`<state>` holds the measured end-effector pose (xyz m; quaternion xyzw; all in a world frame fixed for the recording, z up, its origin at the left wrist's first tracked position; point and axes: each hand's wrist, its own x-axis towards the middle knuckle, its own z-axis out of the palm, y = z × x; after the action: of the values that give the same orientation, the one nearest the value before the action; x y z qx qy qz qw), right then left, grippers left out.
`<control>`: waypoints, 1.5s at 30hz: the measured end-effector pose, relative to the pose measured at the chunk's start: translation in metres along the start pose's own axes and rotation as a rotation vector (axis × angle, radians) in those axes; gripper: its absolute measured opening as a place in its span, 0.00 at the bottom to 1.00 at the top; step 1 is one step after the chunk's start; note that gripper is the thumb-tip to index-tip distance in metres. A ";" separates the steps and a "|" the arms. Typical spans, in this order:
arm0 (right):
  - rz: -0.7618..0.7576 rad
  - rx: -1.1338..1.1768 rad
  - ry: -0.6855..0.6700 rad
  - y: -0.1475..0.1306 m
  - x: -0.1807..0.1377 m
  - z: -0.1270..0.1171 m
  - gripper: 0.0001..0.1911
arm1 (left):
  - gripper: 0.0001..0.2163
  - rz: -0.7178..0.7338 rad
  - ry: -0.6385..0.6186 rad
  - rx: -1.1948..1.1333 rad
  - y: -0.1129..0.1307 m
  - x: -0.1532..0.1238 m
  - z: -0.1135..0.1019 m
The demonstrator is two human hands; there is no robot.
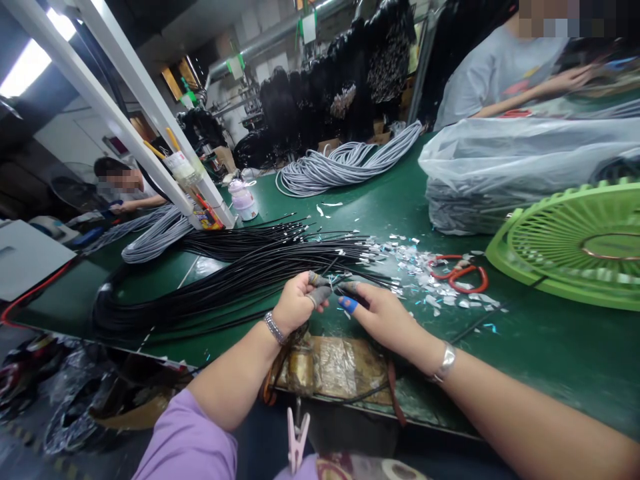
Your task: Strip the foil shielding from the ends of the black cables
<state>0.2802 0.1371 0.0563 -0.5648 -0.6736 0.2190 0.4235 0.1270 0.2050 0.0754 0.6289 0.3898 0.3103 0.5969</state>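
A black cable end (336,280) is sitting between the two hands, just inside the front edge of the table (550,347). The left hand (295,305) is clenching its grip on it with grey-capped fingertips, and the right hand (385,315), one finger capped in blue, is pinching the same end from the other side. The end is running out of the black cable bundle (225,280), which is fanning away toward the left edge. Judging by the scraps (425,270) lying just beyond the hands, many ends are looking already worked; how many are remaining is not showing. Red scissors (460,273) are lying among the scraps, a green fan (575,240) is standing toward the right edge, and grey cable coils (345,163) and a plastic bag (525,167) are lying toward the far edge
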 end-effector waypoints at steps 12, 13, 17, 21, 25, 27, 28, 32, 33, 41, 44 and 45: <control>0.026 0.025 0.012 0.001 0.000 0.004 0.09 | 0.19 -0.026 -0.026 -0.014 0.001 -0.001 0.002; 0.028 0.028 0.008 0.001 0.000 0.004 0.09 | 0.19 -0.026 -0.027 -0.015 0.001 -0.001 0.002; 0.034 0.075 -0.008 -0.001 0.001 0.004 0.10 | 0.19 -0.021 -0.033 -0.023 0.001 -0.001 0.002; 0.041 0.117 -0.015 -0.001 0.001 0.003 0.11 | 0.18 -0.021 -0.036 -0.018 0.001 -0.001 0.001; 0.032 0.122 -0.014 -0.001 0.001 0.003 0.10 | 0.18 -0.017 -0.015 -0.006 -0.001 -0.001 0.001; 0.027 0.126 -0.012 -0.001 0.001 0.004 0.10 | 0.17 -0.021 -0.007 -0.001 -0.001 0.000 0.001; 0.027 0.124 -0.010 -0.001 0.001 0.004 0.10 | 0.17 -0.023 -0.005 -0.001 -0.001 0.000 0.001; 0.039 0.111 -0.002 0.000 0.001 0.005 0.11 | 0.17 -0.006 0.007 0.000 -0.002 -0.001 0.002; 0.040 0.114 -0.003 0.000 0.001 0.005 0.11 | 0.17 0.004 0.011 0.002 -0.002 -0.001 0.002; 0.031 0.184 -0.020 -0.001 0.001 0.002 0.13 | 0.18 0.035 0.000 0.001 0.001 -0.002 0.002; 0.032 0.181 -0.020 -0.003 0.001 0.000 0.13 | 0.18 0.010 -0.040 0.005 0.002 -0.003 0.001; 0.032 0.178 -0.021 -0.003 0.002 0.000 0.13 | 0.17 0.008 -0.049 0.019 0.003 -0.004 0.000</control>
<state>0.2783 0.1378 0.0594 -0.5332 -0.6466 0.2906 0.4617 0.1256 0.2020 0.0788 0.6435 0.3756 0.2933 0.5990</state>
